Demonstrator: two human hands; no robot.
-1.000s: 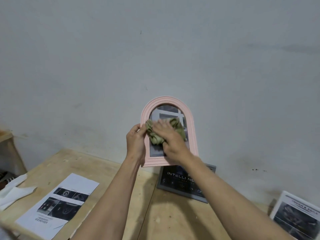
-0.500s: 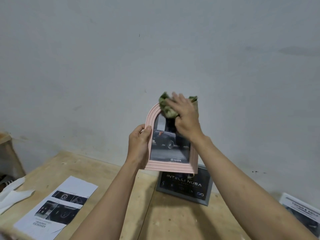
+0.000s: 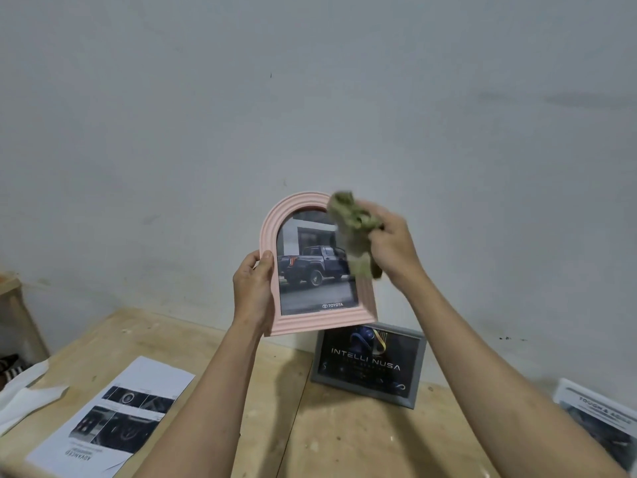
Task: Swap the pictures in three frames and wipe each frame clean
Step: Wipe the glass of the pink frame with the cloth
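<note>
A pink arched frame [image 3: 303,324] with a picture of a dark pickup truck is held upright in the air before the wall. My left hand [image 3: 253,291] grips its left edge. My right hand [image 3: 391,248] clutches a crumpled green cloth [image 3: 355,232] against the frame's upper right edge. Below stands a grey frame [image 3: 418,370] with a dark picture, leaning on the wall. A white frame [image 3: 601,420] with a printed picture sits at the table's far right, partly cut off.
A printed sheet [image 3: 113,417] with dark photos lies on the wooden table [image 3: 337,439] at the left. White crumpled paper [image 3: 24,395] lies at the left edge. A wooden stand [image 3: 13,305] rises at the far left. The grey wall is close behind.
My right hand swept the cloth from the glass's middle up to the arch top, then over to the upper right edge. The truck picture is now uncovered.
</note>
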